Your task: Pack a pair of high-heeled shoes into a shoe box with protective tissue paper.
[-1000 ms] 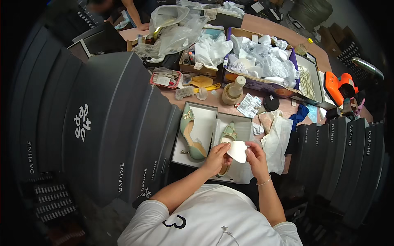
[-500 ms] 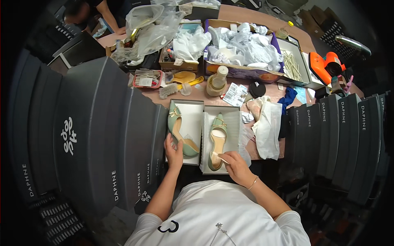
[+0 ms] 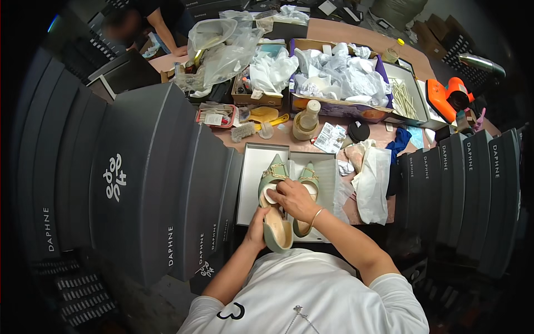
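A pale green pointed shoe (image 3: pixel 275 222) with a gold chain across its front is held over an open shoe box (image 3: pixel 249 183). My left hand (image 3: pixel 257 225) grips its heel end from the left side. My right hand (image 3: pixel 295 199) reaches over the shoe and presses a white paper wad (image 3: pixel 271 195) into its opening. A second matching green shoe (image 3: pixel 306 186) lies in the right half of the box, partly under my right wrist, which wears a thin bangle.
Tall stacks of dark grey shoe boxes (image 3: pixel 139 178) stand at my left, and more of them (image 3: pixel 467 183) at my right. Behind the open box lie white tissue paper (image 3: pixel 372 181), a tape roll (image 3: pixel 305 119), a brush (image 3: pixel 242 132) and a box of crumpled paper (image 3: pixel 339 78). Another person (image 3: pixel 156 22) works at the far left.
The left shoe has been lifted from the box toward me. My left hand moved to its heel and my right hand came over it with the paper wad.
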Motion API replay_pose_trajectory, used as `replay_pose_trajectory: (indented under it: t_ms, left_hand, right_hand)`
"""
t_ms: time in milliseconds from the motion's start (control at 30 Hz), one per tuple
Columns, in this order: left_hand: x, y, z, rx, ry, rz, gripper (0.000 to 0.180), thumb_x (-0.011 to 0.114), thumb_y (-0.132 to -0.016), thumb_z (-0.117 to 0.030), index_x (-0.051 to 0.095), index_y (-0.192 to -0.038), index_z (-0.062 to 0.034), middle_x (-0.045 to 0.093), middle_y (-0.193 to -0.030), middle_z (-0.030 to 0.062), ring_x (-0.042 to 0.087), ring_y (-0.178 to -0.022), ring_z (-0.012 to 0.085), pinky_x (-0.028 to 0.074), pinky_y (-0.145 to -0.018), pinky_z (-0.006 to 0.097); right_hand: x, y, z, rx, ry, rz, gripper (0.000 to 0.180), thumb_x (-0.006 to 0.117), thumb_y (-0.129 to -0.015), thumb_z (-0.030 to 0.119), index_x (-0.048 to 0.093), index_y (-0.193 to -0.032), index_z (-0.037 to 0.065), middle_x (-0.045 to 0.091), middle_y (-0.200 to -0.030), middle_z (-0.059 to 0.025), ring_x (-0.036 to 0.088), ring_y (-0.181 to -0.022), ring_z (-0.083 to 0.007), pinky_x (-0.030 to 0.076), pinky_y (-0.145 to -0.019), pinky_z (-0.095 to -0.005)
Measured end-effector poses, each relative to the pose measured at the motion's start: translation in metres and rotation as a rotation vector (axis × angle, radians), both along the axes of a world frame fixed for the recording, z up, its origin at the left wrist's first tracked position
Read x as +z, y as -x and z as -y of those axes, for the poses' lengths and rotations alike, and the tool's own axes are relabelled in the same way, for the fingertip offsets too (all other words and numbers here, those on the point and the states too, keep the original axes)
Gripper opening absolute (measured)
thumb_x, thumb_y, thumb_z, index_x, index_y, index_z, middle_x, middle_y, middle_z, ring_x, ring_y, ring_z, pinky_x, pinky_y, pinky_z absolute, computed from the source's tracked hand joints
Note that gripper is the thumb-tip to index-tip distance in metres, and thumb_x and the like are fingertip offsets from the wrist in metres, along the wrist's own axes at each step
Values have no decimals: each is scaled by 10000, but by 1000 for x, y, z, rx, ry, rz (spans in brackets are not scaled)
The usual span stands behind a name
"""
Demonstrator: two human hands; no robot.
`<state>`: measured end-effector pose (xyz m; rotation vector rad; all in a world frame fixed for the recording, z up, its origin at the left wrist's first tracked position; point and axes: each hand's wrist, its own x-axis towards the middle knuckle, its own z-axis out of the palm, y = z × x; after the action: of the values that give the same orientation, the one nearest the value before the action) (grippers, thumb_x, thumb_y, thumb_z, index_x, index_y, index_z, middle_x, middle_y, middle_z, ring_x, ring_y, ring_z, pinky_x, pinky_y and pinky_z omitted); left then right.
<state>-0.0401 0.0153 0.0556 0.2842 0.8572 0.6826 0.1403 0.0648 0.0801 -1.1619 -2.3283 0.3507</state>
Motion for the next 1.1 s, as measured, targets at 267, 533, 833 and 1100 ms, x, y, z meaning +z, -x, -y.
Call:
replay_pose_trajectory:
  t_ms: [267, 533, 833, 1100]
  left_hand:
    - [34, -30, 18, 128, 214, 128, 428, 451, -970, -385, 453, -1272, -83, 599, -1060, 80, 610, -979, 216, 497, -888, 376]
    - [27, -25, 12, 24, 130, -15, 433, 414, -987, -424, 513, -1173, -46, 635, -948, 121, 638, -870, 226, 533, -756, 349]
    - [26, -37, -19, 198, -552, -545, 538, 545, -968, -215, 265, -1395, -46, 428, -1322, 155, 498, -1146, 228, 432, -942, 346]
    - [35, -51, -63, 85, -308, -265, 627, 546, -912, -388, 307, -1418, -104, 489, -1223, 116, 500, -1096, 233, 455, -906, 376]
  right_hand:
    - [-6, -6, 20, -159, 133, -195, 273, 732, -730, 252, 645, -923, 79, 560, -796, -88, 569, -759, -296, 466, -652, -400]
    - [6, -23, 44, -484, 512, -754, 644, 752, -791, 227, 429, -1317, 44, 532, -1121, -143, 563, -978, -257, 469, -808, -358]
    - [36, -15, 92, -313, 810, -519, 869, 672, -794, 432, 296, -1419, -41, 559, -1074, -261, 575, -989, -377, 452, -887, -384]
    - [71, -10, 98, -188, 559, -483, 624, 677, -847, 342, 459, -1316, -5, 606, -1016, -185, 615, -821, -286, 495, -751, -375]
